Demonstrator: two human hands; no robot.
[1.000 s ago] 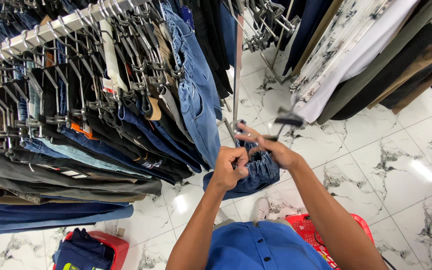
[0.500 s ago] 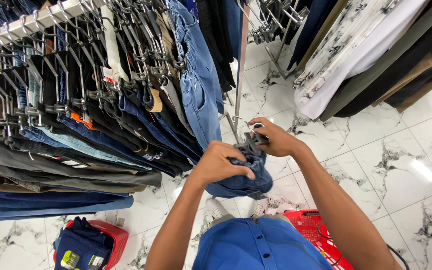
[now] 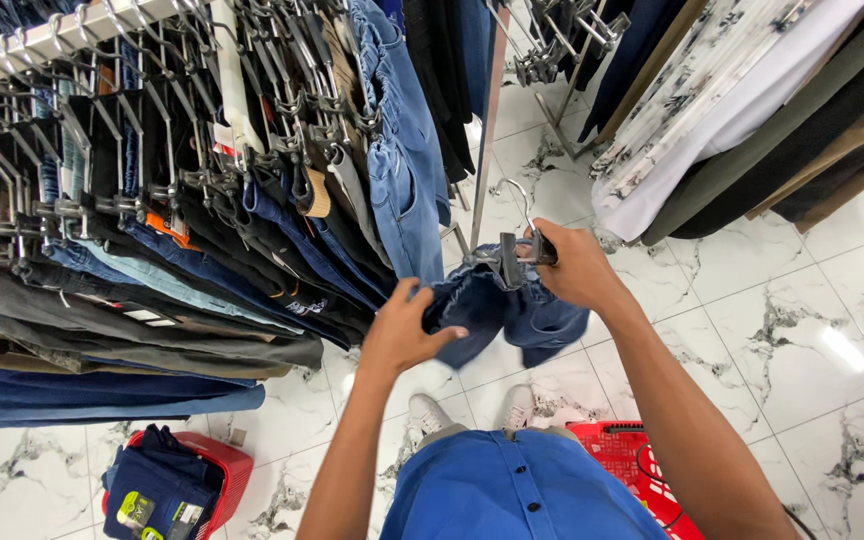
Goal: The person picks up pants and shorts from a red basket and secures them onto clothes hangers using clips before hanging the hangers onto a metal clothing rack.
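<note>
Beside the jeans rack, right hand grips the clip hanger; left hand clutches the denim shorts hanging below it.

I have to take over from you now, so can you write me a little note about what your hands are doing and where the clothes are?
Left hand: gripping the denim of the blue jeans.
Right hand: shut on the metal clip hanger above the jeans.
The jeans hang from that hanger, held in the air beside the full clothes rack.
Done: jeans are in the hanger.
Left: hanger is not yet on the rack.
</note>
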